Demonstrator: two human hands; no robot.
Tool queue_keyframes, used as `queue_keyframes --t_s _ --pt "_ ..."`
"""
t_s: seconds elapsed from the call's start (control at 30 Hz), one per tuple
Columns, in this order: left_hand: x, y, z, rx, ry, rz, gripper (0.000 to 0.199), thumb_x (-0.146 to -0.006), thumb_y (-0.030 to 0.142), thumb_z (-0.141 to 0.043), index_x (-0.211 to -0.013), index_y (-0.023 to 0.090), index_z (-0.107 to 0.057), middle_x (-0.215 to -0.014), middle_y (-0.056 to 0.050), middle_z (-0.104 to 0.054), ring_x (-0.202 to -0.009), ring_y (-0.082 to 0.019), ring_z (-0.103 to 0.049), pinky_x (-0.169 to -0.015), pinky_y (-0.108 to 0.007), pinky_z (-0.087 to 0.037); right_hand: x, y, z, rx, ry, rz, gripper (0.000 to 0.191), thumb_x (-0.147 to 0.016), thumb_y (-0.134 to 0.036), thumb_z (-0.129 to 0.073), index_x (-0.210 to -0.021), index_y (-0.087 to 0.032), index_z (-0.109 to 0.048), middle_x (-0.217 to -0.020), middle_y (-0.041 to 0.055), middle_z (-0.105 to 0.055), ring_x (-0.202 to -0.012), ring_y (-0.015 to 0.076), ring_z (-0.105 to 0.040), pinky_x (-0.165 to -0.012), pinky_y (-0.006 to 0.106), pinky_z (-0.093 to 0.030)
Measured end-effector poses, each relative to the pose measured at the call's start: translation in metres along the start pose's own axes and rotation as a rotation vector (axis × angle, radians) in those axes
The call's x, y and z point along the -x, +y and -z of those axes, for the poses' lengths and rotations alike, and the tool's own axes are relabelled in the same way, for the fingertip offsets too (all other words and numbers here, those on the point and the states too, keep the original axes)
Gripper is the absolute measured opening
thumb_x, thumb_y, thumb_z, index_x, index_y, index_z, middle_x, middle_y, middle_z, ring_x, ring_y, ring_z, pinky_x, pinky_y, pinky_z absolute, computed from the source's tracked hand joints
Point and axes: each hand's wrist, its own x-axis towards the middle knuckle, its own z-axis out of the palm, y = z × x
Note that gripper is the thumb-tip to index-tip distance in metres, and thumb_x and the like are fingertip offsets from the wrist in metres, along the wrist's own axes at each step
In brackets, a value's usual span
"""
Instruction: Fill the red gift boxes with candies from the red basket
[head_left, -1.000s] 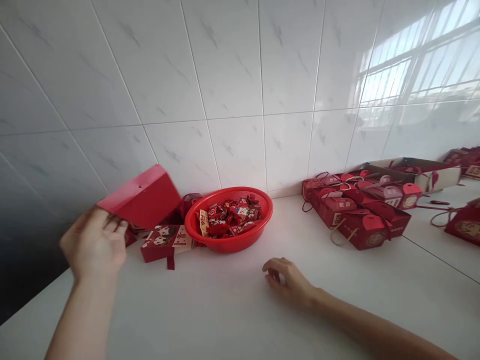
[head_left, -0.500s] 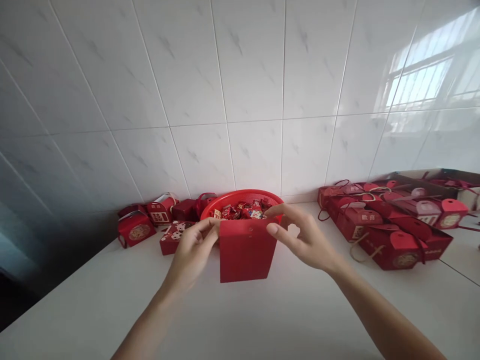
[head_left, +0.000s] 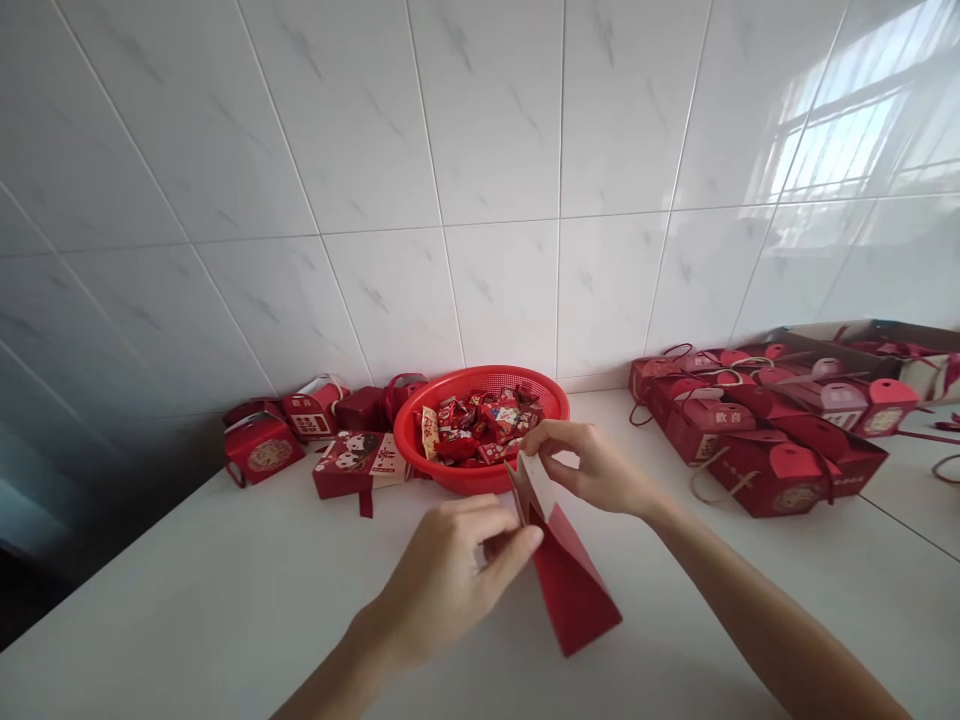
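Over the white desk [head_left: 225,600], the red carton [head_left: 576,592] is held between both hands' fingers [head_left: 511,562], its mouth parted: one edge is pinched by the left hand [head_left: 444,575], the other by the right hand [head_left: 600,470], fingertips nearly together. The edges are best eased apart evenly, clear of the basket [head_left: 403,428] just beyond the fingers.

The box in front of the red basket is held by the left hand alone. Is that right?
Not quite: the head view shows the right hand also on the box, at its upper end. The left hand does hold it, and it is in front of the red basket.
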Motion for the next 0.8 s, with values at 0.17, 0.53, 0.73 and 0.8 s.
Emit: queue_keyframes --t_s 0.17,0.53,0.73,0.8 --pt "0.002 0.006 -0.009 0.098 -0.099 -0.155 0.021 -0.093 0.037 -0.062 -0.085 0.020 -0.073 -0.086 -0.004 -0.067 -0.079 -0.016 -0.062 -0.075 -0.028 -0.052 0.000 0.000 -0.001 -0.217 -0.144 0.045 0.015 -0.093 -0.023 -0.050 -0.095 -0.019 -0.064 -0.111 0.0078 -0.072 -0.112 0.0208 -0.065 -0.093 0.038 -0.053" --pt "-0.004 -0.016 -0.002 0.011 0.202 -0.135 0.022 -0.097 0.025 -0.053 -0.089 0.023 -0.073 -0.118 -0.008 -0.057 -0.117 -0.022 -0.057 -0.098 -0.035 -0.050 -0.001 0.011 0.001 -0.469 -0.311 -0.051 0.027 -0.086 -0.025 -0.068 -0.113 -0.020 -0.067 -0.148 0.0126 -0.051 -0.128 0.0257 -0.056 -0.095 0.040 -0.053" --pt "-0.006 -0.022 0.004 0.131 0.006 0.066 0.017 -0.095 0.029 -0.054 -0.087 0.023 -0.069 -0.109 -0.006 -0.060 -0.111 -0.022 -0.061 -0.087 -0.031 -0.057 -0.003 0.013 -0.004 -0.480 -0.303 -0.062 0.020 -0.086 -0.033 -0.072 -0.098 -0.018 -0.066 -0.140 0.0117 -0.055 -0.116 0.0223 -0.063 -0.091 0.036 -0.055" --pt "-0.006 -0.021 0.006 0.182 -0.030 0.100 0.014 -0.093 0.029 -0.056 -0.088 0.023 -0.068 -0.110 -0.006 -0.061 -0.104 -0.020 -0.065 -0.083 -0.030 -0.058 -0.004 0.012 0.000 -0.405 -0.284 -0.051 0.022 -0.086 -0.036 -0.072 -0.098 -0.019 -0.067 -0.134 0.0108 -0.059 -0.113 0.0215 -0.063 -0.092 0.037 -0.055"
